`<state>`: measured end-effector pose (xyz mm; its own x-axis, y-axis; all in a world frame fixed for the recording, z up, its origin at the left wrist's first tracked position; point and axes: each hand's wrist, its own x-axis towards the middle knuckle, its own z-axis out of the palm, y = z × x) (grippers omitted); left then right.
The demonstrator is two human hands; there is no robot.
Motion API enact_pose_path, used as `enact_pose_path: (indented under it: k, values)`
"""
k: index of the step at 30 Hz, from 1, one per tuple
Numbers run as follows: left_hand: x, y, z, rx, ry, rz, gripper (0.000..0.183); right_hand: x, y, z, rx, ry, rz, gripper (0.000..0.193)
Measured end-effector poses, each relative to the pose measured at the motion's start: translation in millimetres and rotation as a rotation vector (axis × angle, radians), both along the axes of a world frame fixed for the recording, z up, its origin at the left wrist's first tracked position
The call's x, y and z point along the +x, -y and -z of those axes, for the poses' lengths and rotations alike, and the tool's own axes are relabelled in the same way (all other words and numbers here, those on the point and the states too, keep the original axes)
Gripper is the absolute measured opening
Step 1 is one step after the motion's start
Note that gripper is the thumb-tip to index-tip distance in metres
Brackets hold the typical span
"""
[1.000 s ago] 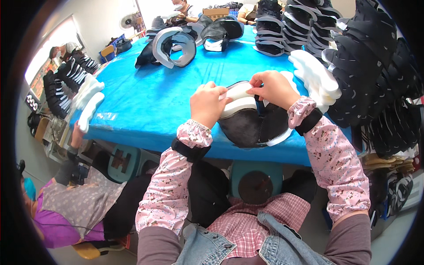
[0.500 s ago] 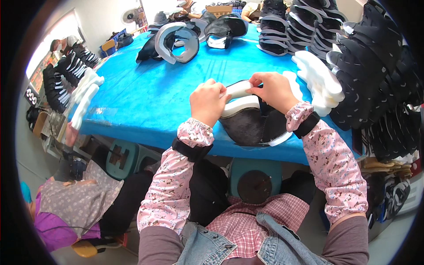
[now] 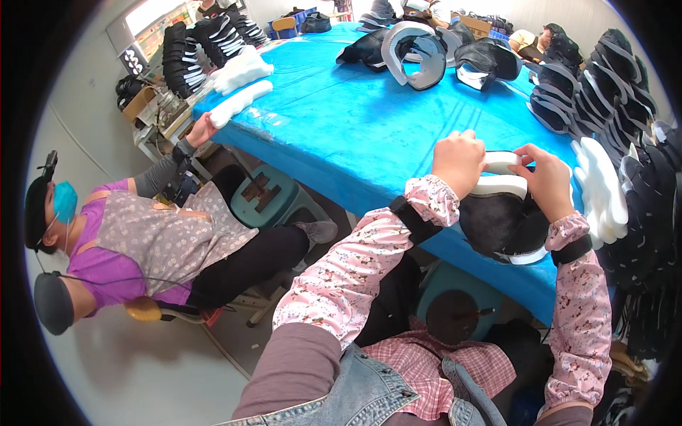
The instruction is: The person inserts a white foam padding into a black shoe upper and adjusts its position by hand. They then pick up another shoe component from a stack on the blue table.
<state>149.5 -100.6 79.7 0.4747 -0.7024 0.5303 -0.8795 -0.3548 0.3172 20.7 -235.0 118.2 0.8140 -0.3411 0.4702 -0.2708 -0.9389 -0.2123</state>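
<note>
A black fuzzy curved fabric piece (image 3: 494, 224) lies before me at the table edge, with a white foam band (image 3: 499, 186) along its upper side and a white edge low on its right. Just beyond that band, a short white foam strip (image 3: 503, 162) is held between my hands. My left hand (image 3: 458, 165) grips the strip's left end, its fingertips partly hidden behind the knuckles. At the other end, my right hand (image 3: 545, 179) pinches the strip between thumb and fingers.
White foam pads (image 3: 600, 192) are piled right of my hands, beside tall stacks of black pieces (image 3: 618, 89). Black-and-white curved pieces (image 3: 415, 57) lie across the blue-covered table (image 3: 341, 121). At left, a seated co-worker (image 3: 163, 234) touches a white foam pad (image 3: 241, 103). A green stool (image 3: 270, 195) stands nearby.
My view has swung left, so the table and my hands appear further right and the co-worker shows more fully. Both hands still hold the foam strip over the black piece.
</note>
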Motion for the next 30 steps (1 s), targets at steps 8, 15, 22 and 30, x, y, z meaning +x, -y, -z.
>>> enact_pose_path:
  k: [8,15,22,30]
  values:
    - [-12.3,-13.8,-10.8,-0.155,-0.089,0.071,0.017,-15.4,-10.4,-3.8,-0.113,0.127,-0.074,0.013]
    - [-49.3,-67.2,-4.2,-0.340,-0.090,0.077,0.022,-50.4,-67.8,-0.1,-0.305,0.273,-0.064,0.013]
    - [-70.5,-89.8,7.3,-0.362,-0.052,0.069,0.023,-74.0,-86.6,15.1,-0.359,0.288,-0.059,0.024]
    - [-75.4,-95.9,11.9,-0.361,-0.043,0.035,0.017,-85.1,-98.3,20.6,-0.326,0.303,-0.107,0.028]
